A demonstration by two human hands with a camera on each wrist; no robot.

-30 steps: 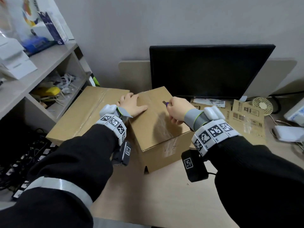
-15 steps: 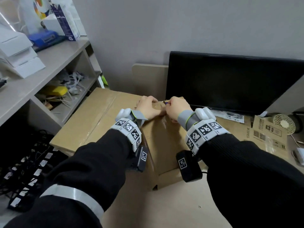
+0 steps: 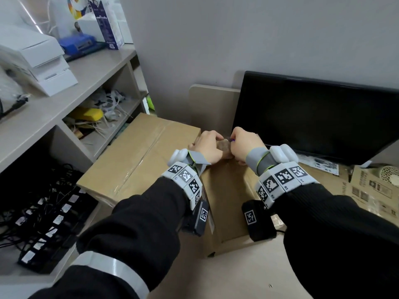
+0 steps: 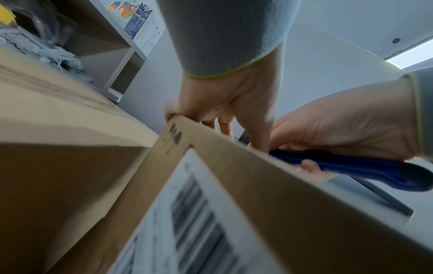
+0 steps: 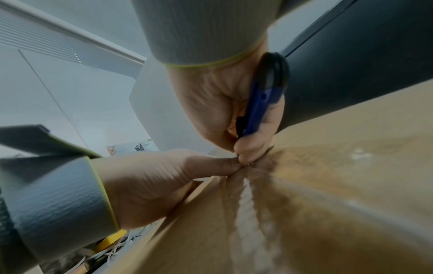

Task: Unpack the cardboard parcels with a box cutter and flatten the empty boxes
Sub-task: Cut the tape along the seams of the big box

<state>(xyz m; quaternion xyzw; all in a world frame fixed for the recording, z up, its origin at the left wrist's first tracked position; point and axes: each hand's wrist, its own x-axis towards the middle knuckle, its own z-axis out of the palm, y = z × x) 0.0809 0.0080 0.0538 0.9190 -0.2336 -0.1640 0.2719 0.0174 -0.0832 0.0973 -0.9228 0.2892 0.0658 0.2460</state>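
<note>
A small cardboard box with taped seams stands on the desk between my forearms. My left hand grips its far top edge, fingers curled over the rim. My right hand holds a blue box cutter in a fist, its tip down at the tape seam on the far edge, right beside my left thumb. The blade itself is hidden by my fingers. A shipping label covers the box's left side. A bigger taped box sits against it on the left.
A black monitor stands just behind the hands. Flattened printed cardboard and a small white fan lie at the right. A shelf unit with clutter is at the left, power strips and cables below it.
My left hand left the box top and now grips the far edge. My right hand carried the cutter from mid-top to that far edge, so both hands meet there.
</note>
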